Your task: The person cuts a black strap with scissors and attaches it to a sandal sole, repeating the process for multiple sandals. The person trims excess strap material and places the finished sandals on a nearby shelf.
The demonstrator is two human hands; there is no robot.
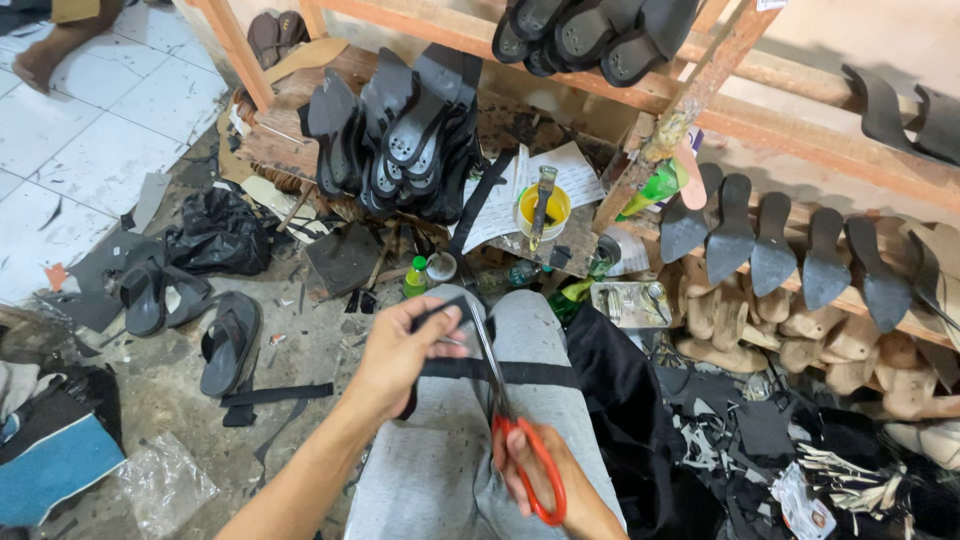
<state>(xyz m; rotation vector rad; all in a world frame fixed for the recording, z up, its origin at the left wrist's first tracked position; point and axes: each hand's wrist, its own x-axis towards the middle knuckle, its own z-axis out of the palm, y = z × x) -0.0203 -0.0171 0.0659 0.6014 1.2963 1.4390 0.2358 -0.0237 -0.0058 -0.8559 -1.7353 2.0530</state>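
While I sit on the floor with my legs out, my left hand (pixel 400 350) pinches a small black piece (pixel 442 318) between thumb and fingers, closed tight on it. A long black strap (pixel 500 373) runs across my lap just under that hand, lying on my grey trousers (pixel 440 470). My right hand (pixel 545 480) has its fingers through the orange handles of the scissors (pixel 505 410) and is closed around them. The blades point up and away from me, and their tips reach the black piece. I cannot tell how wide the blades are apart, because they look thin from here.

To cut well, I think I should hold the piece flat and stiff, and keep my thumb back from the blades. Small, slow snips should give a neat edge.

Near my knees sit a yellow pot (pixel 543 208) with a brush in it, a few bottles, and rows of black soles (pixel 410 135) leaning on a wooden rack (pixel 700 80). Black scraps (pixel 760 440) lie on my right, and dark sandals (pixel 185 320) lie on my left.
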